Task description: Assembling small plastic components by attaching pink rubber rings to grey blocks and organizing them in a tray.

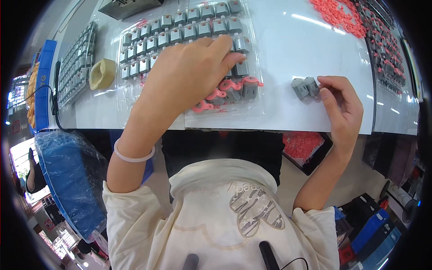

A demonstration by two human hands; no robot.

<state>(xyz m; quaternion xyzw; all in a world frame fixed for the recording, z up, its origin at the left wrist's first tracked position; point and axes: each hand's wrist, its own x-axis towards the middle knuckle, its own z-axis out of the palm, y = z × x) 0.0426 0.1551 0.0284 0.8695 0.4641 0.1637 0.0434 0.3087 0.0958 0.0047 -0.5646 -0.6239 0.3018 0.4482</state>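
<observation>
My left hand (193, 67) reaches over a clear plastic tray (256, 105) filled with rows of small grey metal motors (204, 29). Its fingers are bent and drawn together among the motors at the tray's right side; what they hold is hidden beneath them. Along the tray's near row, several motors wear pink plastic pieces (250, 81), partly covered by the hand. To the right, my right hand (344, 101) pinches a small grey motor (311, 85) between thumb and forefinger, low over the white table. A second grey motor (299, 88) sits right against it.
Loose pink plastic pieces (337, 17) are heaped at the far right. Another tray of motors with pink parts (387, 58) lies beyond them. At left are a yellowish roll-shaped object (102, 74) and a further motor tray (78, 63). A black bin of pink pieces (303, 146) is below the table edge.
</observation>
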